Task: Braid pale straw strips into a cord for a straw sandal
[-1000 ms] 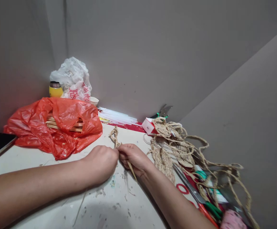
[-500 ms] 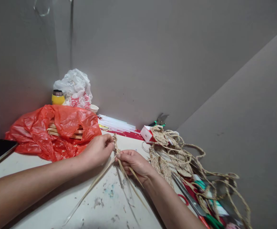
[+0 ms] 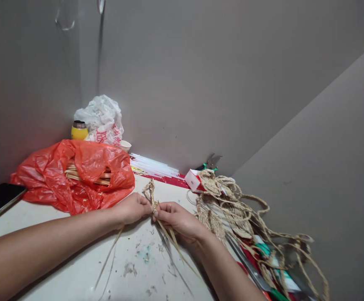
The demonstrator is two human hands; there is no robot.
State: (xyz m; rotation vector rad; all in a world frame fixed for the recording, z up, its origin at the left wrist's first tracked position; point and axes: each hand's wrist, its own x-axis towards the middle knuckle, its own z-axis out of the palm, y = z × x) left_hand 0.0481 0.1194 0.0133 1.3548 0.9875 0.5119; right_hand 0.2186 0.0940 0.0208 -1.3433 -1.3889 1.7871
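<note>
A short braided cord of straw-coloured strands (image 3: pixel 149 190) rises in a small loop above my fingertips, over the white table. My left hand (image 3: pixel 134 208) pinches its lower end from the left, fingers closed. From the other side my right hand (image 3: pixel 172 215) is closed on the same spot, thumb against the strands. Loose strands (image 3: pixel 177 246) trail from under the right hand toward me, and thinner strands (image 3: pixel 108 259) hang below the left. The exact crossing of strands between the fingertips is hidden.
Left lie a red plastic bag (image 3: pixel 56 167) of straw strips and a phone (image 3: pixel 1 202). Behind stand a yellow jar (image 3: pixel 79 131) and a white bag (image 3: pixel 102 113). Glue sticks (image 3: pixel 155 166) line the wall. Coiled braided cord (image 3: pixel 213 219), pliers (image 3: pixel 211 162) and scissors (image 3: pixel 252 269) lie right.
My left hand has come down to meet the right at the braid's lower end. More of the braided loop now shows above it. The view has shifted slightly.
</note>
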